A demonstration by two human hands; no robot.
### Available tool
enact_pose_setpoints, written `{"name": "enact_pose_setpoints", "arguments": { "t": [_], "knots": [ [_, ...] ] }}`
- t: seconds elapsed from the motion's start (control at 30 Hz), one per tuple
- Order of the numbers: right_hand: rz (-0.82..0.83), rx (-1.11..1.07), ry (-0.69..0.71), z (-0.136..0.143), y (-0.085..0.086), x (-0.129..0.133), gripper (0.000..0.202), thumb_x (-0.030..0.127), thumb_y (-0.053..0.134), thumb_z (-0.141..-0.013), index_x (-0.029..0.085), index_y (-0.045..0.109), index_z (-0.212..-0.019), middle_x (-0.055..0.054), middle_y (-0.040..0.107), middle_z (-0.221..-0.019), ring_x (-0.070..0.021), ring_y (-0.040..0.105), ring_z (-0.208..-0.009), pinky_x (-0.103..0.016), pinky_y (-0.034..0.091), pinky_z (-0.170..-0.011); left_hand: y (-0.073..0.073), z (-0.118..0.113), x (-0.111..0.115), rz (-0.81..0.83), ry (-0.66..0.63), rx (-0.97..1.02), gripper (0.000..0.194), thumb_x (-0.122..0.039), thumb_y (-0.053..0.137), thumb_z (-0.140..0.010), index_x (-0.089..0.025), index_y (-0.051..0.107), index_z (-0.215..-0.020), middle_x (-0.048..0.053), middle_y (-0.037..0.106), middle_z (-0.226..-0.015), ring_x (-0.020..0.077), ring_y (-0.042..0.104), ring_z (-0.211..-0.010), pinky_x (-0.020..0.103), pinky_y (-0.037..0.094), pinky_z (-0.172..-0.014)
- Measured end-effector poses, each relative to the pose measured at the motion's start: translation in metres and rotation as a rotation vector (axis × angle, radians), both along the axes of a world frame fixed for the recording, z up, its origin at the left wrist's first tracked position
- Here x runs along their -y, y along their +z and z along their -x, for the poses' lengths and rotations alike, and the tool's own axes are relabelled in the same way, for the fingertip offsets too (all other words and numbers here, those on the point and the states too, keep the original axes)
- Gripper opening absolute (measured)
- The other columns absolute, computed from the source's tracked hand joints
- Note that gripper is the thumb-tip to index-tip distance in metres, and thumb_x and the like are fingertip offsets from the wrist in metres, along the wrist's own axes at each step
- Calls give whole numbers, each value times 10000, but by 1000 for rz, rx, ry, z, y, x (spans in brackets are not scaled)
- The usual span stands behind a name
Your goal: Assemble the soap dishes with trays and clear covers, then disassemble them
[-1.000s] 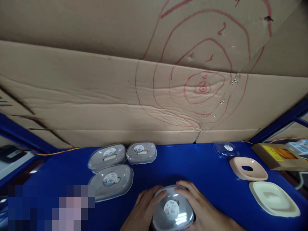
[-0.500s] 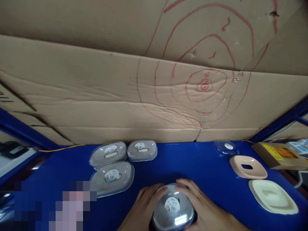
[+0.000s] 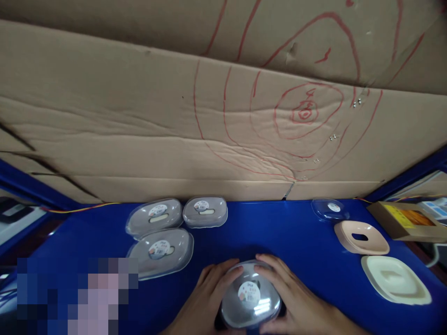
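Observation:
In the lower middle, a grey soap box with a clear lid (image 3: 250,312) sits between my two hands. A round white label shows on its lid. My left hand (image 3: 213,295) wraps around its left side, fingers bent over the lid's edge. On the other side, my right hand (image 3: 291,298) curls around the box, fingertips on the top and thumb low at the near edge. The underside of the box is hidden. Nearest to my left hand lies another grey lidded soap box (image 3: 143,260), not touched.
Two more lidded soap boxes, one (image 3: 143,223) beside the other (image 3: 216,216), lie at the back left. At right are a clear lid (image 3: 321,211), a pink slotted tray (image 3: 344,235), a cream dish (image 3: 417,293) and a cardboard box (image 3: 387,223). A cardboard wall (image 3: 122,107) stands behind the blue table.
The camera view has shifted slightly. Both hands stay around the soap box, and their grip looks almost the same, with the box barely moved. The other things lie where they were.

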State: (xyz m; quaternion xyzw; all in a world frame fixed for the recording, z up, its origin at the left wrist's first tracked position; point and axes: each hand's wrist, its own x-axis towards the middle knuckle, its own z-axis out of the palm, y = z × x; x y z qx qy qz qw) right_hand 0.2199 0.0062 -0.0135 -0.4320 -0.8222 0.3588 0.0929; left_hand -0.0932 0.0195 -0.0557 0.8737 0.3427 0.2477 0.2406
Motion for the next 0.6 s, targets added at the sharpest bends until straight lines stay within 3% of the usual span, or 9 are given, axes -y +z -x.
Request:
{"name": "enact_pose_setpoints", "arguments": {
  "t": [0.23, 0.33, 0.6],
  "knots": [
    [-18, 7, 12, 0, -1, 0, 1056, 722, 822, -839, 262, 400, -1690, -209, 301, -1772, -419, 292, -1638, -597, 305, -1314, -9, 0, 3, 2, 2, 22, 1242, -535, 987, -678, -356, 277, -1680, 155, 531, -1611, 407, 588, -1360, 583, 526, -1099],
    [-33, 5, 15, 0, -1, -1, 1066, 725, 837, -820, 270, 411, -1684, -200, 325, -1762, -419, 321, -1625, -600, 327, -1304, -3, 0, 2, 6, 15, 33, 1282, -503, 1016, -623, -356, 292, -1670, 152, 543, -1592, 406, 607, -1328, 566, 553, -1063],
    [-83, -20, 19, -3, -4, -5, 1066, 660, 900, -776, 270, 449, -1660, -198, 392, -1720, -425, 400, -1576, -574, 392, -1272, 19, -3, 3, 94, 24, -27, 1197, -399, 1017, -655, -361, 329, -1634, 145, 548, -1588, 404, 606, -1342, 561, 556, -1076]
  ]
}}
